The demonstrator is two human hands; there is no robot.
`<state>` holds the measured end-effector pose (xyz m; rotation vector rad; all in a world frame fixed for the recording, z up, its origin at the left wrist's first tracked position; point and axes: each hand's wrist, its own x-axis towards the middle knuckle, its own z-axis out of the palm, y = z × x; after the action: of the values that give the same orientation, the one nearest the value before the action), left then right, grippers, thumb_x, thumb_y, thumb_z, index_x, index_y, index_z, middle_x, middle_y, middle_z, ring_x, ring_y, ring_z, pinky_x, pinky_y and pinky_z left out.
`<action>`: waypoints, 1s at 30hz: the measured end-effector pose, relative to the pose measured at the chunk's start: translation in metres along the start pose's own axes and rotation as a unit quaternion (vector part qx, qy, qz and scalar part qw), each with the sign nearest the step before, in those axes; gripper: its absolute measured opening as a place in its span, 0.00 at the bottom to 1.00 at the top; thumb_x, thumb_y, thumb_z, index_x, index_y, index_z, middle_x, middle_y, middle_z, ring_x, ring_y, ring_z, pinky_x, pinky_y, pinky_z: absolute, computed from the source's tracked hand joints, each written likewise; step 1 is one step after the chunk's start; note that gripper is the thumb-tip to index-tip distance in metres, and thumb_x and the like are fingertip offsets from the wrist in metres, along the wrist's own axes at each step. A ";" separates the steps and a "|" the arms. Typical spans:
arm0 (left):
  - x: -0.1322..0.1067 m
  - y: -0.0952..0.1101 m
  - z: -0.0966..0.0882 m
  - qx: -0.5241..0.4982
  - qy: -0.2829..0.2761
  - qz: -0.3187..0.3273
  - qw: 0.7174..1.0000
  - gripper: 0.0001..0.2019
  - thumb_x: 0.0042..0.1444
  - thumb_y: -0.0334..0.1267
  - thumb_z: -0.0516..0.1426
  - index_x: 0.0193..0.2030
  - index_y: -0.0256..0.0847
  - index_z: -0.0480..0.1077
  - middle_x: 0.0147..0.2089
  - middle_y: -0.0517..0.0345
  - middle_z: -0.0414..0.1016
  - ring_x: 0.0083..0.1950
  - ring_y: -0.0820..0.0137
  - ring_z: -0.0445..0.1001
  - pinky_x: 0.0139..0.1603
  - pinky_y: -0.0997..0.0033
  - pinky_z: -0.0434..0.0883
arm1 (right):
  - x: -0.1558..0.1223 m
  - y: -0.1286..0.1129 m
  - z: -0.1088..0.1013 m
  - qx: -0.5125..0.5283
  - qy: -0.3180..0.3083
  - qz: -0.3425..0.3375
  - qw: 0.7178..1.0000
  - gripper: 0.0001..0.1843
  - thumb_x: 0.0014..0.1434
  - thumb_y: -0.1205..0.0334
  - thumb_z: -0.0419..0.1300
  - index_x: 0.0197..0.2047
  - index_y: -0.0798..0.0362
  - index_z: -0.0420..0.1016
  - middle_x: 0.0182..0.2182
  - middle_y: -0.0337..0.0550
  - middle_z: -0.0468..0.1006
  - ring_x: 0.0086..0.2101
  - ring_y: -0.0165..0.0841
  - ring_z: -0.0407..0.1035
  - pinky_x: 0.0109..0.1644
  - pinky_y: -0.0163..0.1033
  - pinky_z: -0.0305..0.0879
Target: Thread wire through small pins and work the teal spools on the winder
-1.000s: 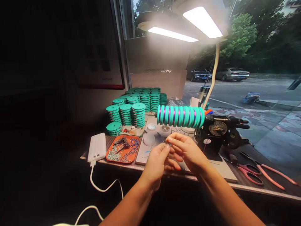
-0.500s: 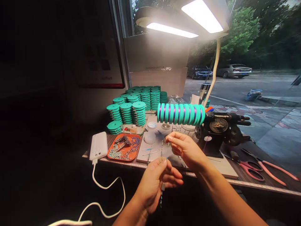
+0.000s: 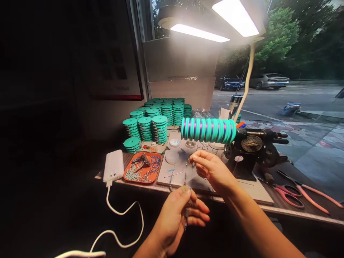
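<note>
My left hand (image 3: pixel 178 211) is low in front of the table edge, thumb and forefinger pinched with a tiny blue tip showing between them. The other fingers are loosely bent, and a thin line with small grey and bluish fittings (image 3: pixel 186 214) hangs by the palm. Higher and to the right, my right hand (image 3: pixel 212 168) has its thumb and forefinger pressed together; whatever they grip is too fine to make out. Behind the hands, a horizontal row of turquoise spools (image 3: pixel 208 129) wound with purple line sits on a dark winding machine (image 3: pixel 251 143).
An orange tray (image 3: pixel 158 168) of small parts lies beside a white power bank (image 3: pixel 113 165) with a cable. Stacks of turquoise spools (image 3: pixel 159 120) stand behind. On a pale board (image 3: pixel 163 179) are small dishes. Scissors (image 3: pixel 288 195) and pliers (image 3: pixel 314 199) lie right. Lamps hang overhead.
My left hand has dropped slightly, with its pinch a little lower and farther from my right hand. My right hand keeps its pinch almost in place. The view has shifted slightly.
</note>
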<state>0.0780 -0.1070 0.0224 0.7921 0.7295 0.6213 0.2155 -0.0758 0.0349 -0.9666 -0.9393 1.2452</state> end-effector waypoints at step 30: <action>0.025 0.012 -0.008 0.133 0.034 0.190 0.972 0.12 0.49 0.33 0.53 0.43 0.39 0.64 0.49 0.53 0.67 0.46 0.69 0.67 0.46 0.71 0.61 | 0.005 -0.003 -0.002 -0.060 0.014 -0.051 0.997 0.08 0.45 0.59 0.60 0.22 0.55 0.68 0.19 0.34 0.63 0.20 0.23 0.51 0.23 0.31 0.46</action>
<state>0.0840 -0.0791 0.0198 1.1793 0.7379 0.9109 0.2186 -0.0710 0.0372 -1.0147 -1.0368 1.0975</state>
